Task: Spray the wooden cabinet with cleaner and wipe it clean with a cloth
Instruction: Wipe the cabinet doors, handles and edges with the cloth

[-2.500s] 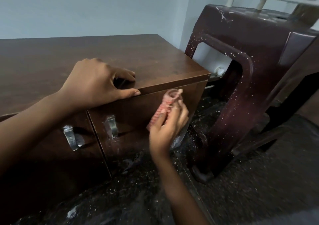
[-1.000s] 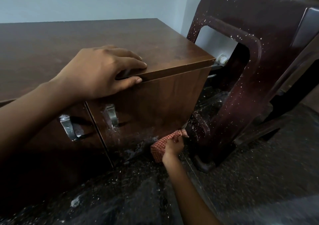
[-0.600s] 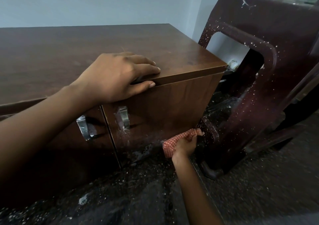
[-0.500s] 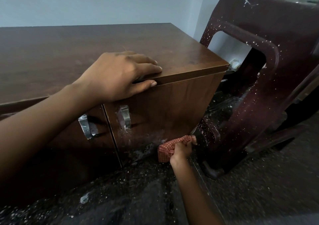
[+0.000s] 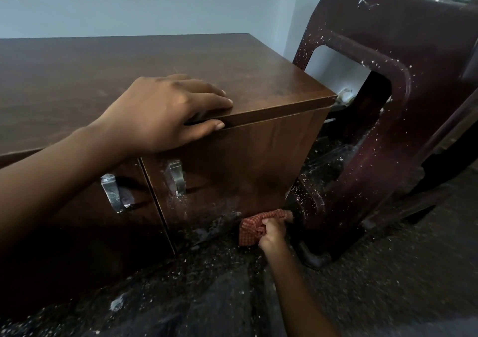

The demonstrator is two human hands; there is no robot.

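right hand (image 5: pixel 273 234) fisted tight around bunched checked cloth (image 5: pixel 252 229), pressed to wooden cabinet (image 5: pixel 232 161) door's bottom corner at 5 o'clock, likely scrubbing the grimy low edge; left hand (image 5: pixel 165 114) flat on top edge at 10 o'clock, probably bracing

The cabinet (image 5: pixel 232 83) I lean on is dark wood grain, smooth with a dull sheen, smeared whitish low on the door. Its door handles (image 5: pixel 177 179) are shiny metal. The cloth (image 5: pixel 252 229) I hold is soft checked fabric. The chair (image 5: pixel 388 52) is glossy maroon plastic, speckled white; the floor (image 5: pixel 362 272) is dark, matt and gritty.
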